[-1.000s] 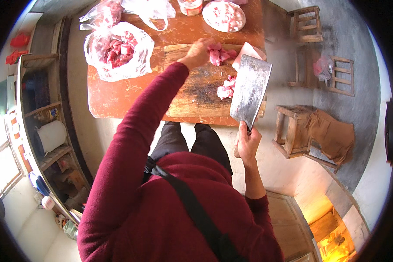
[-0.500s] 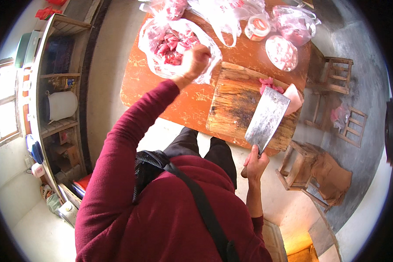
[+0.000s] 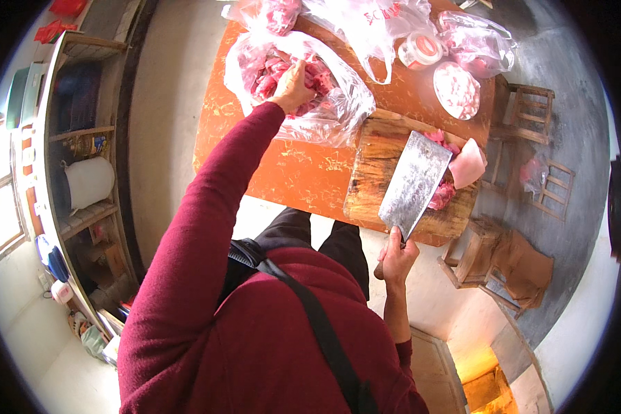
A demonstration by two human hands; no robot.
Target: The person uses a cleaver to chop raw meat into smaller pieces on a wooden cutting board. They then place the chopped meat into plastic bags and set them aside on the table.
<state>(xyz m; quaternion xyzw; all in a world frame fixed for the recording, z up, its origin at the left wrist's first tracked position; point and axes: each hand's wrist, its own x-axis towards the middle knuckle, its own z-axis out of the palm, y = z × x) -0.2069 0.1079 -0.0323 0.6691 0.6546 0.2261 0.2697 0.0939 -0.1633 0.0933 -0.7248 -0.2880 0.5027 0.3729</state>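
My left hand point(image 3: 294, 88) reaches into an opened clear plastic bag point(image 3: 348, 114) of cut red meat point(image 3: 272, 69). Its fingers are bent down among the pieces, and what they grip is hidden. By its handle my right hand point(image 3: 399, 257) holds a cleaver point(image 3: 415, 181), the broad blade slanting over a worn wooden cutting board point(image 3: 369, 169). Beside the blade on the board are small pieces of red meat point(image 3: 443, 196) and a pale pink slab point(image 3: 468, 164); the blade covers part of the board.
A white tub point(image 3: 421, 50), a bowl of pale pink pieces point(image 3: 456, 91), a bagged lump of meat point(image 3: 477, 45) and a white plastic bag point(image 3: 372, 27) stand at the table's far side. Wooden stools point(image 3: 493, 262) stand right, a shelf unit point(image 3: 83, 131) left.
My left hand has moved from the bag's right side in over the meat. The cleaver has shifted slightly left, and more red meat shows beside its blade. The view has shifted a little.
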